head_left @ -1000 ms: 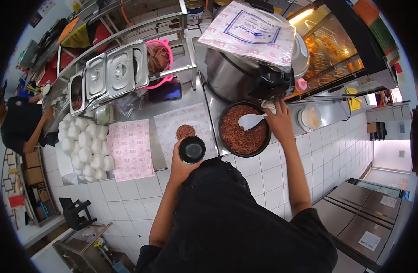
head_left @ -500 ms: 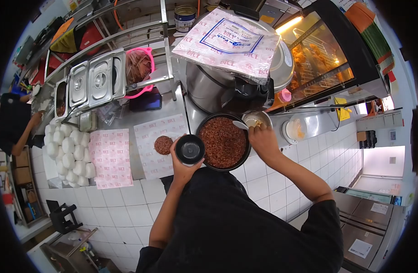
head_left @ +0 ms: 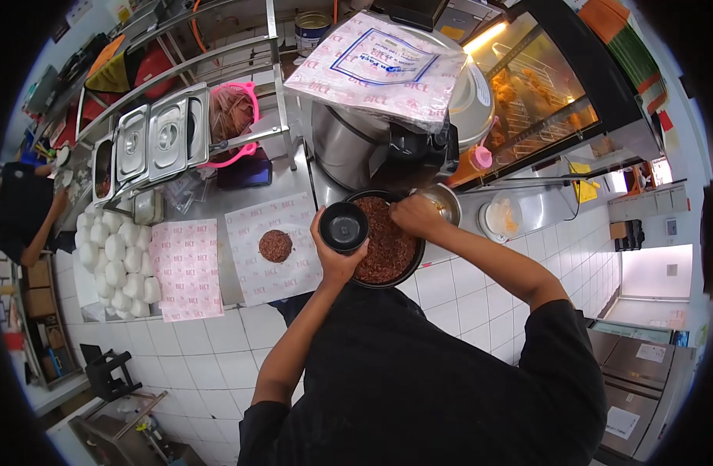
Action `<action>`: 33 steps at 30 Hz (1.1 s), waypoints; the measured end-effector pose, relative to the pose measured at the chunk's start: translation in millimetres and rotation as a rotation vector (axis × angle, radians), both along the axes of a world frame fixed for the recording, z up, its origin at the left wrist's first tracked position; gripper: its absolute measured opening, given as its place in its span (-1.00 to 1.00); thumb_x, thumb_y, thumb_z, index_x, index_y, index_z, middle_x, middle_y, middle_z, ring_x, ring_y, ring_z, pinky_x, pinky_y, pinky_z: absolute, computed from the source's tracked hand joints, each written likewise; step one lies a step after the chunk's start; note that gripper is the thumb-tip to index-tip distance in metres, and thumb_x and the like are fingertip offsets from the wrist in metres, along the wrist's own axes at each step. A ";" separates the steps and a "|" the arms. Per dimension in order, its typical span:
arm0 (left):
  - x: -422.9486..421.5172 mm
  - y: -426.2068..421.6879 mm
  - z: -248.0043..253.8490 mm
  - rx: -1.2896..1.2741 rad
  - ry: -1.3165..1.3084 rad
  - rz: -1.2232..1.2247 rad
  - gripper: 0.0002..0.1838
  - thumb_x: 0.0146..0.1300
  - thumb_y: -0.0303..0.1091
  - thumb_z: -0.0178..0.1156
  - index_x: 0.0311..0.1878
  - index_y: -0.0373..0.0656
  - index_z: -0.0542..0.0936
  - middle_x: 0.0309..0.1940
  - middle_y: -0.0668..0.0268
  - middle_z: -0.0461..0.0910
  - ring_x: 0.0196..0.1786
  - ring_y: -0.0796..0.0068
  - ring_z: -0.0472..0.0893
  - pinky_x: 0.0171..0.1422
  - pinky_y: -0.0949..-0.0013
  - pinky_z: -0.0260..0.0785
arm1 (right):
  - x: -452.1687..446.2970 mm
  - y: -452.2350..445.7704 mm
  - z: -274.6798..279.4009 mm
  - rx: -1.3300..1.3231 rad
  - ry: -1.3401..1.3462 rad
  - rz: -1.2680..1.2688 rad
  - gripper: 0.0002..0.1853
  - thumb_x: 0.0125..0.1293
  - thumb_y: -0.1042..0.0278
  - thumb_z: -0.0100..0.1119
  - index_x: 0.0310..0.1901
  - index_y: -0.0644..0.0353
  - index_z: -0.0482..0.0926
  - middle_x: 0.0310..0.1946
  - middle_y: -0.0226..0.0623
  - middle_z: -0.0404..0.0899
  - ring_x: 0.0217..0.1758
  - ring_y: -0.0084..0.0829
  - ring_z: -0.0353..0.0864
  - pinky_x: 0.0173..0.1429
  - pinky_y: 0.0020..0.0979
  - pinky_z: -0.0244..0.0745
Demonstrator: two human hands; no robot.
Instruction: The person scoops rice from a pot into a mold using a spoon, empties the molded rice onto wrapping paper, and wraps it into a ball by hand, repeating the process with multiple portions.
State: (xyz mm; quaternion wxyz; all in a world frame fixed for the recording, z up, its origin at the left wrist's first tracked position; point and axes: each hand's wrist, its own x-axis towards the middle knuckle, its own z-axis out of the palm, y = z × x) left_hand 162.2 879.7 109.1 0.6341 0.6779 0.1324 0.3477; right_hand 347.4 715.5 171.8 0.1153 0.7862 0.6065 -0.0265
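Note:
My left hand is wrapped round a small black bowl, which looks empty and hangs over the left edge of the big black pan. Brown-red rice fills that pan. My right hand is closed above the pan's upper right part; the white paddle it held earlier is hidden now. A round mound of the rice lies on a printed paper sheet to the left.
White wrapped bundles are piled left of a stack of printed sheets. Lidded steel trays and a pink basket stand behind. A large cooker, a metal bowl and a lit food cabinet are right. A co-worker stands far left.
My right hand has moved left over the rice, and the paddle has gone out of sight. My left hand has carried the black bowl away from the mound, over the pan's edge. The view has shifted.

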 end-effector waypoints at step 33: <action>-11.6 -11.2 4.7 0.037 0.119 -0.035 0.15 0.02 -0.33 0.69 0.58 -0.31 0.15 0.41 0.01 0.34 0.48 0.11 0.41 0.59 0.10 0.26 | -40.4 -12.6 -0.8 0.126 -0.029 0.000 -0.88 0.26 0.38 0.21 -0.28 0.24 0.63 -0.47 -0.19 0.69 -0.46 -0.23 0.76 -0.39 -0.22 0.61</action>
